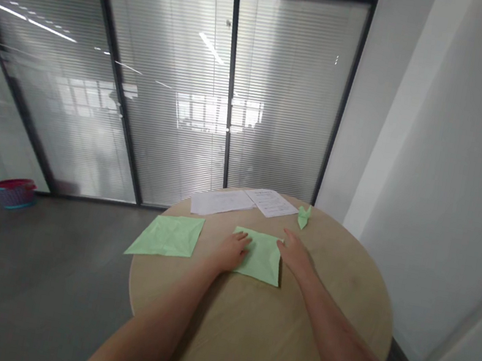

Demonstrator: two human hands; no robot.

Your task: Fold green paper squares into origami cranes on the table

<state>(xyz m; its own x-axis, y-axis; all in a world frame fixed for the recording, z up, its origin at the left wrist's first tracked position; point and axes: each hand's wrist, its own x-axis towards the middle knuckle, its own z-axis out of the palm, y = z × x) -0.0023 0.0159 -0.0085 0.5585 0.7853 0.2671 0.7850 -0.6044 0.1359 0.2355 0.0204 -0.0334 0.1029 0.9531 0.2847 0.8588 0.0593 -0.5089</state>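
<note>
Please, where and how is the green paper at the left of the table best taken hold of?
Probably at the near left corner of the green paper, coming from the left, beyond the table, and pinching from above and below. That corner appears to stick out past the table's edge, so its underside should be reachable; the rest lies nearly flat.

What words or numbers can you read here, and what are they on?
None can be read.
Right white paper: lines of print, too small and blurred to read.
Left white paper: any marks are too faint to read.
Green paper by the hands: no writing shows.
</note>
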